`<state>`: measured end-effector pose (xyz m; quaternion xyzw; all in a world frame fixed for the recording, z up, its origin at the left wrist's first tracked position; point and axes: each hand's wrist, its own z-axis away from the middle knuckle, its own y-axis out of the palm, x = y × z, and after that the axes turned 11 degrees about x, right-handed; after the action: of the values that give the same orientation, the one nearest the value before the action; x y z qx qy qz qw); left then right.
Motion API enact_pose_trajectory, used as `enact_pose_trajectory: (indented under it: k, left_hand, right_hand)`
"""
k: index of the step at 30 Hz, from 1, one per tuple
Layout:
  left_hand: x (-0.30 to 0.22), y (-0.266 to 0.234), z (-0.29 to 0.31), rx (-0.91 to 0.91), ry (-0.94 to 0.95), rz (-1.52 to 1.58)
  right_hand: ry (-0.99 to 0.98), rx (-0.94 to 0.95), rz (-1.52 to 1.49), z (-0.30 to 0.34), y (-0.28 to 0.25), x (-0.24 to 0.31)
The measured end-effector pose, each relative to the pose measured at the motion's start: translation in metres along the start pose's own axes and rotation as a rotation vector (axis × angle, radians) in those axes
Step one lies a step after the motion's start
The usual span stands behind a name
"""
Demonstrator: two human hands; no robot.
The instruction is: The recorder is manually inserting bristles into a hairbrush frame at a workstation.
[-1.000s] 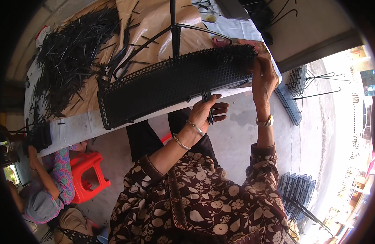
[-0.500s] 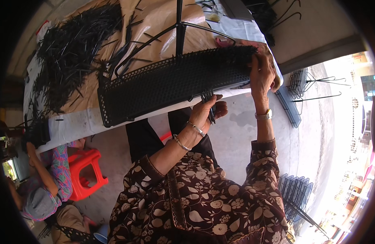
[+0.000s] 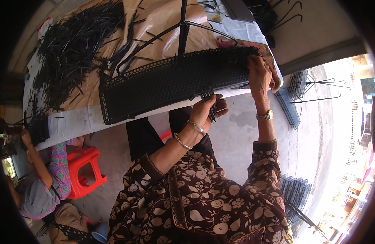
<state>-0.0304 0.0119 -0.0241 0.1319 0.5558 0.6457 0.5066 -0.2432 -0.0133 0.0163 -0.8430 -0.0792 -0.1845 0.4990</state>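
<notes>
A long black perforated panel (image 3: 155,87) lies along the near edge of the table, with black wire arms and an upright rod (image 3: 183,38) rising behind it. Short dark spikes (image 3: 242,52) bristle from the panel's far right part. My left hand (image 3: 203,110) is closed round a small bundle of thin black spikes (image 3: 208,99), just below the panel's near edge. At the panel's right end my right hand (image 3: 259,78) is bent with its fingers pressed together against the holes; whatever is between the fingertips is hidden.
A big heap of loose black spikes (image 3: 73,49) lies on brown paper (image 3: 163,44) at the left. Another person (image 3: 45,179) works at the table's left end beside a red stool (image 3: 86,173). Black wire racks (image 3: 295,191) stand on the floor to the right.
My right hand has shifted slightly left and down at the panel's right end, fingers more bent. My left hand keeps its bundle nearly still. The other person's arm has moved slightly.
</notes>
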Motion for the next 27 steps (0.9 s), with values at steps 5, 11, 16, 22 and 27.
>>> enact_pose_trajectory:
  k: [5, 11, 16, 22, 27]
  left_hand:
    - [-0.002, 0.0, 0.002, -0.041, 0.009, 0.009]
    - [-0.002, -0.001, 0.003, -0.053, 0.01, -0.011]
    - [-0.004, -0.001, 0.007, -0.032, 0.006, -0.007]
    - [-0.006, 0.001, 0.011, -0.055, 0.01, -0.078]
    - [-0.006, -0.001, 0.016, -0.023, -0.003, -0.033]
  right_hand:
    - [-0.069, 0.065, 0.164, -0.003, 0.006, 0.005]
    - [-0.111, -0.069, 0.288, 0.005, 0.009, 0.007]
    - [-0.081, -0.088, 0.294, 0.008, 0.013, 0.002]
    - [-0.019, -0.002, 0.333, 0.015, 0.006, 0.009]
    - [0.118, -0.246, -0.168, 0.022, -0.005, -0.019]
